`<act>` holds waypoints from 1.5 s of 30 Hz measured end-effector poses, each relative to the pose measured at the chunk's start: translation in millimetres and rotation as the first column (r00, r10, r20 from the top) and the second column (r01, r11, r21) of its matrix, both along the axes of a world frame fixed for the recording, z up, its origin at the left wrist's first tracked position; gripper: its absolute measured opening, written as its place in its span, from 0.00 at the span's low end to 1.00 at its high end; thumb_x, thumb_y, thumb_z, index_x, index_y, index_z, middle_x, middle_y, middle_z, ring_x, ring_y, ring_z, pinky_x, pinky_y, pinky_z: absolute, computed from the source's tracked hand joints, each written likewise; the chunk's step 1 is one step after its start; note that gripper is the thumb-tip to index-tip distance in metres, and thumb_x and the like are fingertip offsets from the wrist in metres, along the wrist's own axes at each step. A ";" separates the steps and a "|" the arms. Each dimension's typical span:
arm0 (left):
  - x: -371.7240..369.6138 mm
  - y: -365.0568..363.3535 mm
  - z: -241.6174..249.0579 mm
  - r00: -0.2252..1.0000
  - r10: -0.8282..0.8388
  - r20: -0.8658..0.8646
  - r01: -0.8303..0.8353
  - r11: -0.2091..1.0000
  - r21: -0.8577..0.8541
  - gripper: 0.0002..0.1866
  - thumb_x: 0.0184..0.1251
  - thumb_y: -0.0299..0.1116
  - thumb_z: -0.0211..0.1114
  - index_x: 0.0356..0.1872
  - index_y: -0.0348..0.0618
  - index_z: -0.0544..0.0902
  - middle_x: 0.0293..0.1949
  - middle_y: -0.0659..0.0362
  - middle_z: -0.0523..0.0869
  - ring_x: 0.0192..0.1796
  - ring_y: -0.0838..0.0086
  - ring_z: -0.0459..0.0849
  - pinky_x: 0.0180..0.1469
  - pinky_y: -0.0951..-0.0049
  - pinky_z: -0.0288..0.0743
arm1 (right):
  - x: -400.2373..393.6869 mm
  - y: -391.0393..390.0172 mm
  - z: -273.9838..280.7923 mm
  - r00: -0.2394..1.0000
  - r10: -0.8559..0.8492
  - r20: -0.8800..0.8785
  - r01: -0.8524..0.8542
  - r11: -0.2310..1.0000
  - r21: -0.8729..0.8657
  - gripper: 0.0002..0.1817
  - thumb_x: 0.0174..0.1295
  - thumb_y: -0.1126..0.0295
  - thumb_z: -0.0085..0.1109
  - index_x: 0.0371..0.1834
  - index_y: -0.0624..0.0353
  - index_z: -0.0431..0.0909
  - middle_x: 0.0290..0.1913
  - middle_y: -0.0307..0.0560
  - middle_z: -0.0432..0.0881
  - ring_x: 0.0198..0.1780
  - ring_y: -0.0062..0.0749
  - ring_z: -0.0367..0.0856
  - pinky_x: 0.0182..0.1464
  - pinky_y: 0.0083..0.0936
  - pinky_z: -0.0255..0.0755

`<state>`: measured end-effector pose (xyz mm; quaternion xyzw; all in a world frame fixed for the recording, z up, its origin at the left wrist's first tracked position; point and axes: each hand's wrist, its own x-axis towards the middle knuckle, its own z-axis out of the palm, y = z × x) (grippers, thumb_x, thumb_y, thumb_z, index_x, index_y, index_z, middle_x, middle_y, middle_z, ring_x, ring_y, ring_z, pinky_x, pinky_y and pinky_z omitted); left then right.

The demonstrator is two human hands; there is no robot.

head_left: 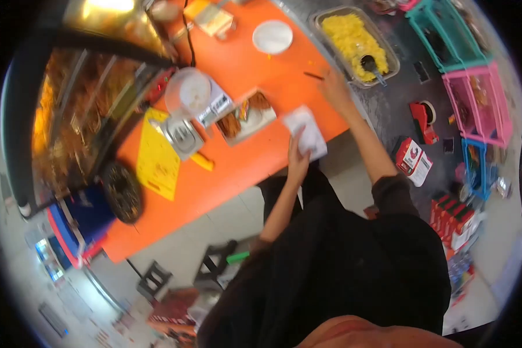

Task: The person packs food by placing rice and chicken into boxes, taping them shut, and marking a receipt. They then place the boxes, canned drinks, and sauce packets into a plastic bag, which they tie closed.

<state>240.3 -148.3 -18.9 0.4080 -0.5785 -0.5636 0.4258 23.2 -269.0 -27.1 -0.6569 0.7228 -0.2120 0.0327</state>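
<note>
My left hand point(298, 158) grips a white paper-like packet point(308, 132) over the front edge of the orange table point(237, 168). Further forward, my right hand point(335, 93) is closed around a thin dark pen-like stick point(313, 76), whose exact kind is blurred. Left of the packet lies an open white box point(259, 129) with browned food point(229, 124) and a small sachet in it. To the right of my right hand, a clear tray of yellow food point(353, 37) has a dark ladle point(370, 62) resting in it.
A glass-fronted food warmer point(87, 110) fills the left side. Near it are a yellow board point(156, 156), a metal lid point(182, 136) and a clear round tub point(185, 93). A white plate point(272, 37) lies further back. Teal point(446, 35) and pink baskets point(481, 101) stand right, near a red tape dispenser point(423, 124).
</note>
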 end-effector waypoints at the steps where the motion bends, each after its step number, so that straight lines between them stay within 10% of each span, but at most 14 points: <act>1: -13.6 -22.1 0.1 0.999 -0.027 0.041 0.029 0.998 -0.048 0.33 0.58 0.23 0.62 0.67 0.41 0.66 0.67 0.49 0.67 0.71 0.55 0.61 0.71 0.59 0.56 | -16.0 -4.7 -8.1 0.997 0.078 -0.029 -0.078 0.997 -0.022 0.23 0.60 0.72 0.53 0.61 0.58 0.67 0.46 0.51 0.75 0.49 0.52 0.74 0.51 0.38 0.72; 6: -42.2 -83.0 -38.2 0.825 0.173 0.539 0.000 0.952 -0.306 0.38 0.57 0.44 0.69 0.68 0.47 0.66 0.71 0.48 0.60 0.75 0.52 0.51 0.71 0.51 0.53 | -58.6 -25.6 -15.3 0.945 0.325 -0.042 -0.302 0.912 0.277 0.29 0.60 0.74 0.53 0.68 0.56 0.62 0.50 0.52 0.76 0.44 0.47 0.79 0.45 0.32 0.75; 9: -46.4 -89.5 -40.5 0.620 0.288 0.730 0.000 0.930 -0.367 0.41 0.56 0.54 0.67 0.69 0.51 0.64 0.74 0.50 0.54 0.76 0.54 0.47 0.71 0.46 0.50 | -53.0 -13.6 12.8 0.876 0.170 0.452 -0.293 0.931 0.217 0.28 0.64 0.72 0.52 0.69 0.57 0.62 0.50 0.48 0.78 0.42 0.38 0.81 0.41 0.26 0.75; 11: -49.3 -92.1 -44.6 0.538 0.218 0.814 0.071 0.951 -0.302 0.41 0.59 0.57 0.62 0.71 0.51 0.61 0.75 0.55 0.53 0.77 0.55 0.46 0.72 0.44 0.45 | -50.1 2.4 11.5 -0.093 -0.125 0.988 -0.198 0.974 0.105 0.23 0.64 0.74 0.51 0.64 0.57 0.67 0.36 0.43 0.78 0.35 0.29 0.76 0.39 0.26 0.72; 15: -44.3 -95.4 -40.0 0.530 0.175 0.830 0.121 0.953 -0.278 0.41 0.60 0.48 0.61 0.71 0.41 0.57 0.75 0.59 0.55 0.77 0.58 0.46 0.74 0.46 0.39 | 2.3 30.3 -0.1 -0.199 -0.011 0.980 0.010 1.000 0.013 0.16 0.70 0.65 0.50 0.57 0.60 0.70 0.34 0.41 0.75 0.34 0.30 0.75 0.39 0.26 0.72; 17: -45.6 -96.9 -39.5 0.538 0.162 0.827 0.096 0.963 -0.251 0.43 0.58 0.49 0.62 0.72 0.40 0.56 0.75 0.58 0.54 0.77 0.58 0.47 0.74 0.47 0.39 | 0.5 32.7 -49.3 -0.245 0.224 0.943 -0.304 0.906 -0.294 0.21 0.71 0.55 0.50 0.55 0.63 0.69 0.34 0.42 0.73 0.38 0.35 0.78 0.40 0.30 0.75; 20: -48.0 -97.1 -42.9 0.562 0.159 0.812 0.052 0.973 -0.227 0.46 0.56 0.51 0.63 0.71 0.38 0.55 0.75 0.56 0.54 0.77 0.60 0.46 0.75 0.49 0.39 | 18.3 28.3 -44.5 -0.495 -0.040 0.868 -0.174 0.983 -0.054 0.27 0.68 0.48 0.49 0.55 0.64 0.67 0.35 0.44 0.72 0.41 0.39 0.81 0.40 0.34 0.78; 22: -48.2 -98.2 -43.9 0.573 0.166 0.803 0.023 0.976 -0.218 0.47 0.55 0.52 0.63 0.71 0.36 0.55 0.75 0.55 0.53 0.77 0.62 0.46 0.75 0.50 0.38 | 36.6 11.6 -24.6 -0.433 -0.076 0.898 -0.057 0.997 0.057 0.24 0.72 0.50 0.43 0.49 0.63 0.71 0.38 0.46 0.73 0.41 0.38 0.80 0.41 0.36 0.77; 27: -49.0 -99.1 -42.5 0.523 0.131 0.842 0.055 0.981 -0.187 0.49 0.54 0.52 0.64 0.71 0.35 0.53 0.75 0.52 0.53 0.77 0.60 0.48 0.75 0.50 0.38 | 45.6 -8.1 -48.4 0.385 0.009 0.923 -0.008 1.000 -0.006 0.08 0.68 0.74 0.52 0.34 0.68 0.77 0.35 0.44 0.78 0.31 0.23 0.80 0.32 0.20 0.76; 45: -46.2 -100.8 -44.1 0.496 0.047 0.867 0.085 0.991 -0.103 0.50 0.53 0.52 0.61 0.72 0.31 0.52 0.75 0.51 0.50 0.78 0.60 0.45 0.75 0.50 0.35 | 59.1 -4.7 -57.4 0.695 0.008 0.719 0.085 0.992 -0.093 0.07 0.64 0.73 0.59 0.30 0.65 0.77 0.25 0.42 0.78 0.25 0.20 0.76 0.27 0.20 0.69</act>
